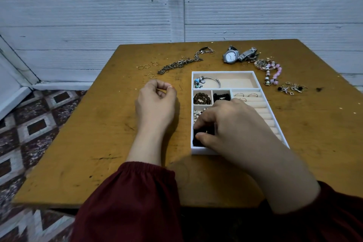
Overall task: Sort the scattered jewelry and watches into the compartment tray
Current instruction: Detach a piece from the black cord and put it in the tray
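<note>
Seen from the head camera, a white compartment tray (pixel 225 73) lies on a worn wooden table (pixel 110 133). The right grip (pixel 231 124) is lowered into the tray's near-left compartment, where a black beaded piece (pixel 201 137) is pinched between thumb and fingers. The left grip (pixel 156 100) is rested on the table left of the tray, fingertips drawn together; whether anything is held there cannot be told. A charm bangle (pixel 208 81), brown beads (pixel 202 98) and thin rings (pixel 245 95) are already lodged in separate compartments. Two watches (pixel 231 57), a chain bracelet (pixel 176 64), loose gold rings (pixel 146 67), pink bead strands (pixel 272 70) and earrings (pixel 292 88) are left scattered on the table beyond the tray.
</note>
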Action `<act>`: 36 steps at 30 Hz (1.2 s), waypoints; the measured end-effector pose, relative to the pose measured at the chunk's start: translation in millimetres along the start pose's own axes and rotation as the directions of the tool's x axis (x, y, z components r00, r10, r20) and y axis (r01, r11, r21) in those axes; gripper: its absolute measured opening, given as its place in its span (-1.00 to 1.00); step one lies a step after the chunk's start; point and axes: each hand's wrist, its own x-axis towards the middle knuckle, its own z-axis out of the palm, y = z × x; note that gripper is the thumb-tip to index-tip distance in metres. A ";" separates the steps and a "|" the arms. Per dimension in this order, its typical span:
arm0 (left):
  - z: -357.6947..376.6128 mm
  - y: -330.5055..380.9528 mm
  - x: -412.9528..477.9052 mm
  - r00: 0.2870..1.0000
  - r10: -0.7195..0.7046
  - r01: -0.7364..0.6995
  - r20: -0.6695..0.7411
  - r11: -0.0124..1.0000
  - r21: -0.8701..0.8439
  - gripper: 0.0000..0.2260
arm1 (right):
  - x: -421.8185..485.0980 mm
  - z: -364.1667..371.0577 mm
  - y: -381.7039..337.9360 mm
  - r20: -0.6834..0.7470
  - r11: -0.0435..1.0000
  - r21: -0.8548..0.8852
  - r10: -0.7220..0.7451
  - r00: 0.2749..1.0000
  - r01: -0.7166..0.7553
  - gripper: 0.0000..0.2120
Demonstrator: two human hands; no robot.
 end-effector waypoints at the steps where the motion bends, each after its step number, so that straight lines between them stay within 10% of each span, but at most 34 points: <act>1: -0.5 0.3 -0.3 1.000 0.003 -0.003 0.002 1.000 0.004 -0.88 | -0.1 0.4 1.4 0.000 1.000 0.025 -0.002 1.000 0.002 -0.82; 24: -0.2 0.4 -0.3 1.000 -0.007 0.007 -0.002 1.000 -0.002 -0.87 | 1.3 -10.3 22.3 0.088 0.899 0.424 0.078 0.993 -0.108 -0.89; 36: -1.3 2.0 -2.3 1.000 0.004 -0.004 0.011 1.000 0.007 -0.89 | 2.3 -7.4 25.5 0.095 0.939 0.304 0.139 0.986 -0.161 -0.92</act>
